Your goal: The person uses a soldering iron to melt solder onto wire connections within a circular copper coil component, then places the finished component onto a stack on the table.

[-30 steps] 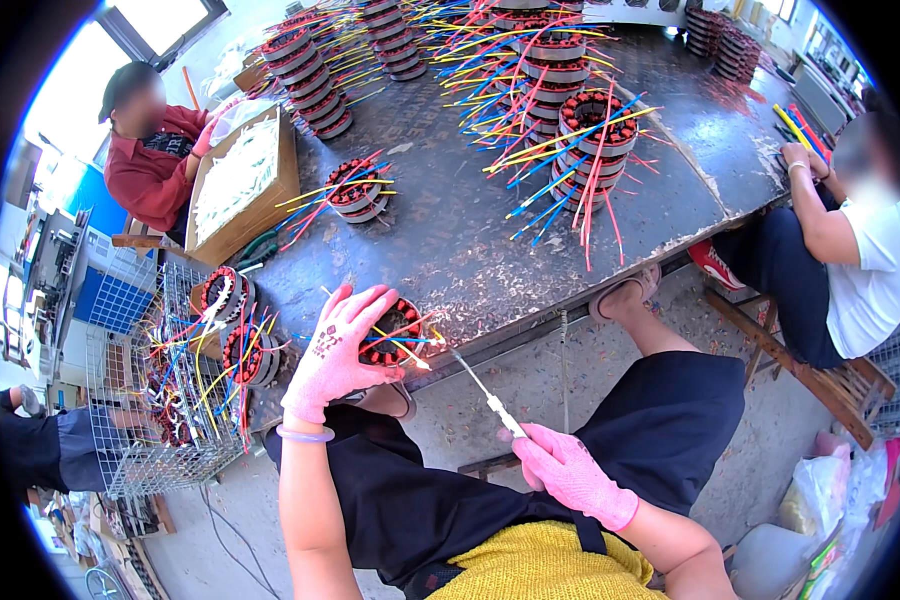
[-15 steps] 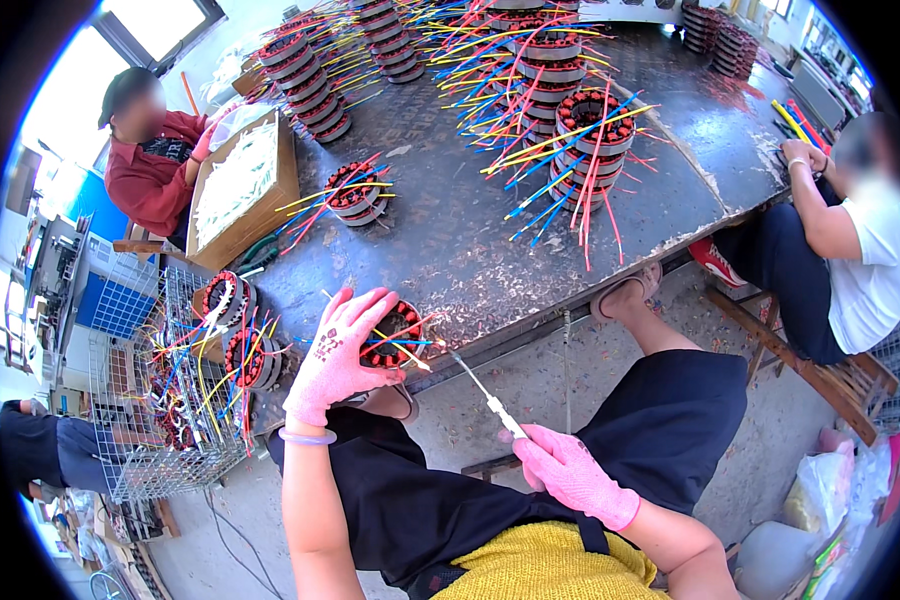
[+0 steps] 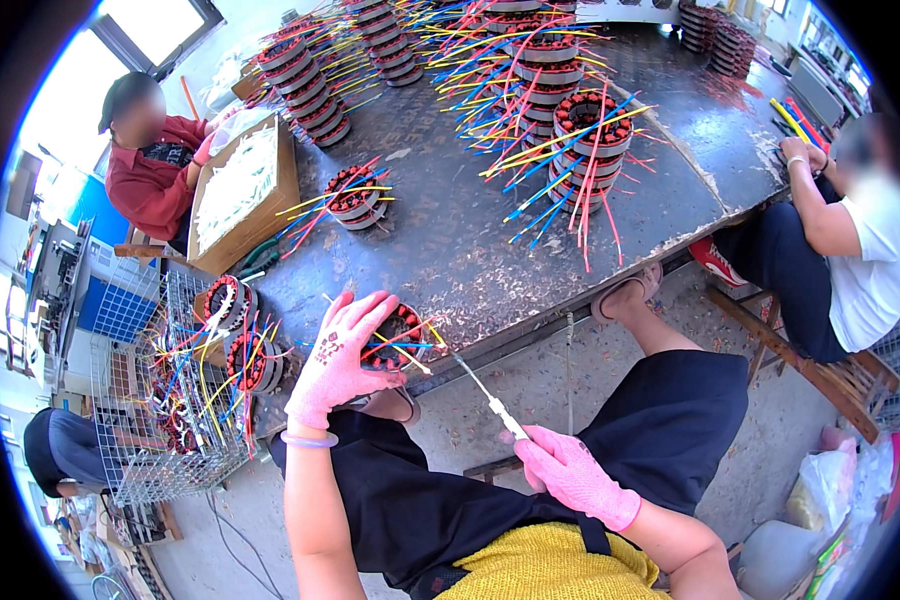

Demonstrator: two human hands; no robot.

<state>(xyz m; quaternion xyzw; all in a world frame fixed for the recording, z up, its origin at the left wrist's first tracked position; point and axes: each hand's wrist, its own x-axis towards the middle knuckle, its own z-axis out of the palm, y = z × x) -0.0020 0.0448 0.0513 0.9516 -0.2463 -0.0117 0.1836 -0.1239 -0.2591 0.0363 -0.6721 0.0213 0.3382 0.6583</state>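
My left hand [image 3: 342, 355], in a pink glove, is closed around a motor stator [image 3: 402, 322] at the table's near edge. Red, blue and yellow wires stick out of the stator's right side. My right hand [image 3: 575, 475], also gloved in pink, grips a slim tool [image 3: 497, 406] with a white handle and a thin metal rod, much like a soldering iron. The rod points up and left, its tip close to a yellow wire end [image 3: 437, 335]; whether they touch I cannot tell. Beside my left hand lie two more wired stators [image 3: 253, 362] [image 3: 228, 303].
Stacked stators [image 3: 592, 150] and a smaller stator pile [image 3: 356, 197] stand on the dark table [image 3: 450, 240]. An open carton [image 3: 245, 190] of white pieces sits at the left edge, above a wire basket [image 3: 170, 470]. People sit at left [image 3: 155, 180] and right [image 3: 860, 230].
The yellow wire end by the tool tip now bends upward, and the orange spot there no longer shows. Both my hands stay nearly in place. At far left, a person's dark-clothed body has shifted.
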